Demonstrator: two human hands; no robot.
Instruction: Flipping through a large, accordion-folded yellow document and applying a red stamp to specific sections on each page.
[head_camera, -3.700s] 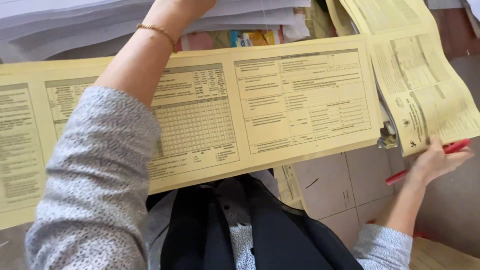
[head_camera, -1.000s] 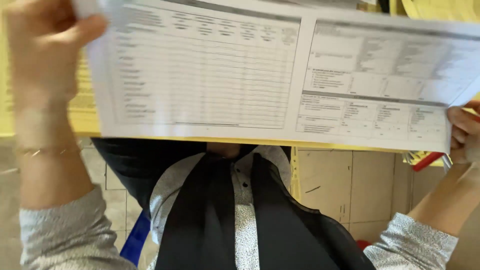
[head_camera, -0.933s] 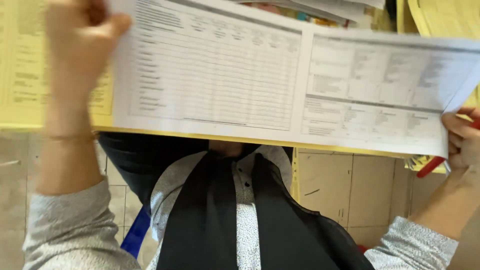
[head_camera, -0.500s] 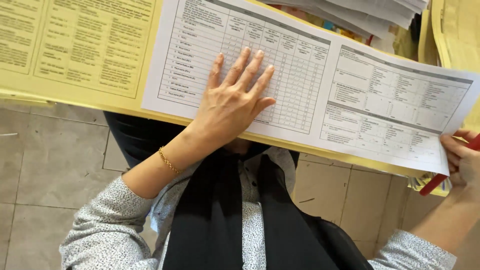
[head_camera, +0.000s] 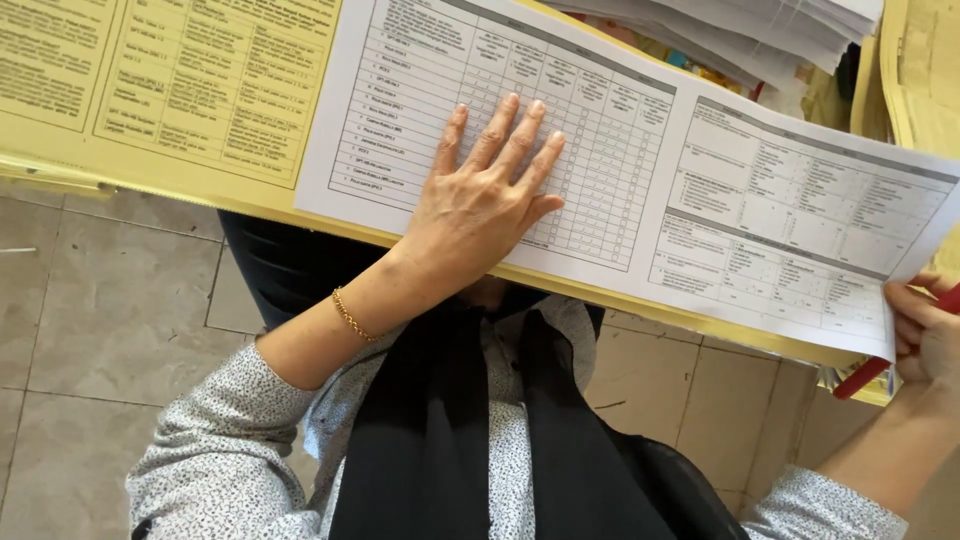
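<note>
My left hand (head_camera: 480, 210) flat on white form (head_camera: 640, 170), fingers spread, gripping nothing. Form lies atop yellow sheet (head_camera: 170, 90) on bench – long axis left to right, right end tilting nearer. My right hand (head_camera: 925, 335) pinches right corner, red pen (head_camera: 865, 375) tucked in.

1. The table is almost wholly covered; only its near edge shows, under the papers.
2. Wide yellow form sheets (head_camera: 170, 90) lie flat across it.
3. A white printed form (head_camera: 700, 190) lies on them, overhanging the edge.
4. A stack of white papers (head_camera: 740, 25) lies farther back.
</note>
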